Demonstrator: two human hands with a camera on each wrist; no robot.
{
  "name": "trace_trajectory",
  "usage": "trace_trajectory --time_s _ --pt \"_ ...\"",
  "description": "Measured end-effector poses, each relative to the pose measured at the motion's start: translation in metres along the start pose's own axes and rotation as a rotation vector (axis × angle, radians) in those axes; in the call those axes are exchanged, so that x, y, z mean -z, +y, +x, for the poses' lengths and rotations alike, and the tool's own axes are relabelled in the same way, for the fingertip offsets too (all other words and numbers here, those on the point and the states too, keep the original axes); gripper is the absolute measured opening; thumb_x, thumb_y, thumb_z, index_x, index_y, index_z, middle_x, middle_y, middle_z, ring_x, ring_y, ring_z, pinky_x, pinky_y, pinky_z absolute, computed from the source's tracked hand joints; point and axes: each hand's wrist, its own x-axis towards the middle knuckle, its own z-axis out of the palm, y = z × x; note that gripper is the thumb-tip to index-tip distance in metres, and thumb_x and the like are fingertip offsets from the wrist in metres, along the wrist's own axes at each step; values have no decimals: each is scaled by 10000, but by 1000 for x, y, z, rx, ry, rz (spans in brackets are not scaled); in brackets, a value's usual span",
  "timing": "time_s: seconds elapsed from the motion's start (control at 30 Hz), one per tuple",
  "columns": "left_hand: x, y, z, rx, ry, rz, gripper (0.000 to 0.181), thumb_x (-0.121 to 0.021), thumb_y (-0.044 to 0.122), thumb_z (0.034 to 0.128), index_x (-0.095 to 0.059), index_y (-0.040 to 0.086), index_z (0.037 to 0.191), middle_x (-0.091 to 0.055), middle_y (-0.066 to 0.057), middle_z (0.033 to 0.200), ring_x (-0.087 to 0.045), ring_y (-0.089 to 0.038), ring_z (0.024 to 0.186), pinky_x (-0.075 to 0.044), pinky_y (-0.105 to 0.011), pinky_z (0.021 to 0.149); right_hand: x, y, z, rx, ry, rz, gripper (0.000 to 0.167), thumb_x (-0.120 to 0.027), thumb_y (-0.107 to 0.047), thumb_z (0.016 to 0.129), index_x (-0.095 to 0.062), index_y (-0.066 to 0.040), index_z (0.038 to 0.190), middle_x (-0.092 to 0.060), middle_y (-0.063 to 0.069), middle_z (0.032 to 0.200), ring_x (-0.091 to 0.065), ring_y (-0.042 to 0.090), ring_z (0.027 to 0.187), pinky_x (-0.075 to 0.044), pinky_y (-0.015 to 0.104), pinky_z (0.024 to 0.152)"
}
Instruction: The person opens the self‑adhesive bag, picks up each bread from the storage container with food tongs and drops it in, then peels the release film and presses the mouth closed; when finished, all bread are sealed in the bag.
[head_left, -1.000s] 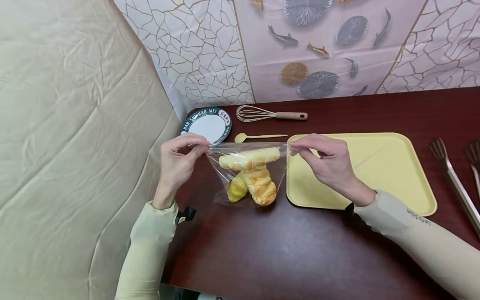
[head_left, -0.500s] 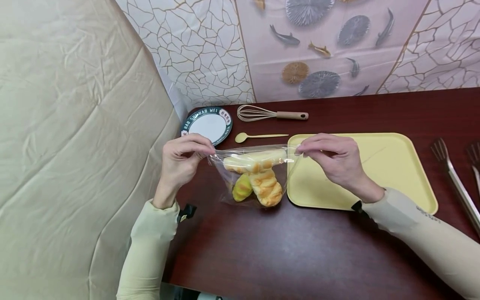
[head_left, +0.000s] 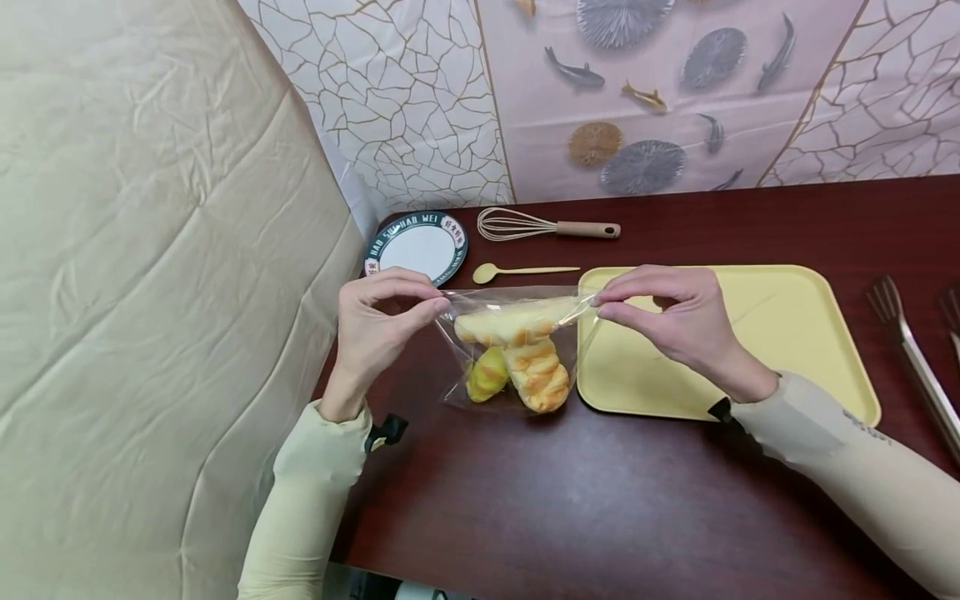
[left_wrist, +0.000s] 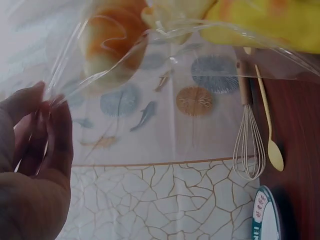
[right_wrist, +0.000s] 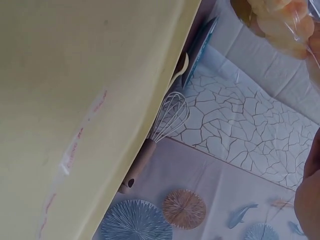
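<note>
A clear plastic bag (head_left: 480, 398) hangs between the two hands, its top edge stretched sideways. Inside it, a long pale bread roll (head_left: 517, 323) lies across the top. Below that are a golden twisted bread (head_left: 538, 375) and a yellow-green bread-like piece (head_left: 488, 374). My left hand (head_left: 378, 333) pinches the bag's left top corner between thumb and fingers, as the left wrist view also shows. The right hand (head_left: 678, 321) pinches the right top corner, above the yellow tray (head_left: 780, 350). In the right wrist view only a bit of that hand shows at the edge.
Behind the bag lie a yellow spoon (head_left: 486, 272), a whisk (head_left: 588, 229) and a round green-rimmed plate (head_left: 420, 250). Metal tongs (head_left: 911, 346) with fork-like ends lie at the right. A padded beige wall (head_left: 172, 292) borders the dark red table (head_left: 600, 500) on the left.
Both hands and the bag have shifted slightly right. The bag's right corner has moved out over the tray's left edge, and the bread inside has moved along with it.
</note>
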Motion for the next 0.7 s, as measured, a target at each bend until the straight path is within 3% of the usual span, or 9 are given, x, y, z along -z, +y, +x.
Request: trace_trajectory --time_s 0.1,0.17,0.27,0.43,0.5,0.7 --pt "3 0 1 46 -16 -33 189 -851 -130 804 -861 46 873 -813 19 896 -734 -139 897 -565 -234 821 -1 -2 1 -32 12 15 340 -712 307 793 -853 25 921 -853 51 937 -805 93 929 -593 152 802" --pt "5 1 1 70 -30 -59 113 -853 -77 831 -855 29 871 -816 18 899 -737 -149 899 -569 -241 828 -1 -4 1 -51 14 15 326 -690 288 830 -853 18 917 -851 51 926 -802 88 908 -596 157 803" --pt "5 1 1 104 -25 -101 64 -834 -48 852 -848 14 848 -817 49 888 -741 -143 879 -572 -236 812 -1 -5 2 -67 12 0 214 -718 189 901 -850 21 904 -849 43 919 -797 85 888 -589 157 784" --pt "-1 2 4 149 18 -191 353 -775 -146 833 -860 190 765 -804 90 821 -730 -102 818 -563 -211 760 -2 -7 5 -88 16 36 202 -776 216 842 -848 29 873 -847 46 897 -797 103 872 -570 155 739" --pt "-2 2 5 162 25 -214 440 -771 -169 817 -857 258 756 -799 94 801 -725 -92 807 -559 -200 737 -3 -8 7 -107 19 36 270 -774 266 799 -852 14 859 -847 30 883 -796 94 850 -573 151 723" --pt "2 3 9 195 -29 -196 437 -819 -186 765 -836 249 728 -771 94 769 -704 -98 777 -551 -194 661 -5 -12 10 -148 28 -20 227 -841 217 769 -852 -3 826 -840 -46 855 -785 50 814 -568 134 699"
